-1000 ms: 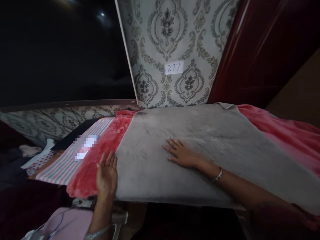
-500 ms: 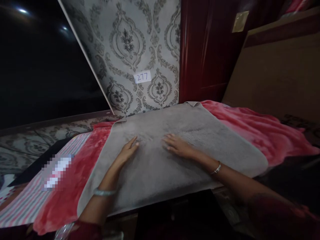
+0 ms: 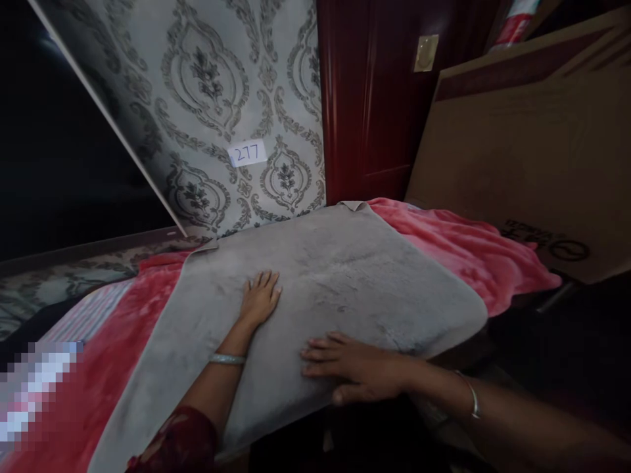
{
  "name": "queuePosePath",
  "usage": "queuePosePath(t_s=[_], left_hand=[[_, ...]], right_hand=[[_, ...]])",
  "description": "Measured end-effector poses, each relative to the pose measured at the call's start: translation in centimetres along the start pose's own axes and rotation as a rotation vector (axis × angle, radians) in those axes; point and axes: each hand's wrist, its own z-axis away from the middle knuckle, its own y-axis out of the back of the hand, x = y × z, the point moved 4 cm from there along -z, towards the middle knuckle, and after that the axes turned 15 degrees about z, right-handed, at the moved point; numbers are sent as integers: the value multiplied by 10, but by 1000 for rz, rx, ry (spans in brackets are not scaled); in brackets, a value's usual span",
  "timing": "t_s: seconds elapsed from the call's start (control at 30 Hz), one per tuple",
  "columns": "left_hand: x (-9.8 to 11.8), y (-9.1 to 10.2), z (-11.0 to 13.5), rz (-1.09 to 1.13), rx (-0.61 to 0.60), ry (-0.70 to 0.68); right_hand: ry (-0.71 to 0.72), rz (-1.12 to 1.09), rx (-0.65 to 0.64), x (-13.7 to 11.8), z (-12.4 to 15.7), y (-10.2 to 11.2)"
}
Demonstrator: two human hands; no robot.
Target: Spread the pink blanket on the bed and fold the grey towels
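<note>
A grey plush cloth [image 3: 345, 276] lies spread over a pink fleece blanket [image 3: 463, 249] on a raised surface. My left hand [image 3: 260, 299] rests flat on the grey cloth near its middle, fingers stretched out, a bangle on the wrist. My right hand [image 3: 352, 368] lies flat at the cloth's near edge, fingers extended leftward, thumb hanging over the edge. Neither hand holds anything.
A patterned grey wall panel [image 3: 221, 98] with a label reading 277 [image 3: 247, 154] leans behind. A dark red door [image 3: 369, 98] stands at the back, a brown cardboard box [image 3: 532, 144] at the right. A striped cloth [image 3: 79, 322] lies at the left.
My left hand moved from the cloth's left edge onto its middle. My right hand slid back from the middle to the near edge. The view has swung right.
</note>
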Motion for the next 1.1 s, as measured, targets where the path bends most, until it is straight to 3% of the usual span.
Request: queuePosePath(t_s=[0.07,0.17,0.27,0.33,0.4,0.53,0.6,0.7,0.8,0.87,1.0,1.1], left_hand=[[-2,0,-2,23,21,-8],[-2,0,-5,70,48,-26],[-3,0,-5,86,51,-27],[-5,0,-6,94,56,-31],[-7,0,-7,135,76,-39],[-14,-2,-10,252,144,-50],[-16,-3,-11,266,155,-47],[-18,-4,-12,273,167,-47],[-17,-3,-12,276,186,-60],[-17,-2,-12,272,186,-66],[-18,-2,-13,285,165,-50],[-19,-1,-13,340,185,-40]], right_hand=[[-46,-8,86,16,-4,19],[-391,269,203,76,-11,54],[-642,482,119,122,-11,66],[-595,504,26,124,-8,55],[-432,461,-28,107,-4,37],[-153,298,2,69,7,23],[-217,315,61,79,14,38],[-559,470,157,130,31,71],[-768,518,115,170,48,82],[-711,491,50,169,51,72],[-409,394,-16,125,47,43],[-364,372,44,119,52,51]])
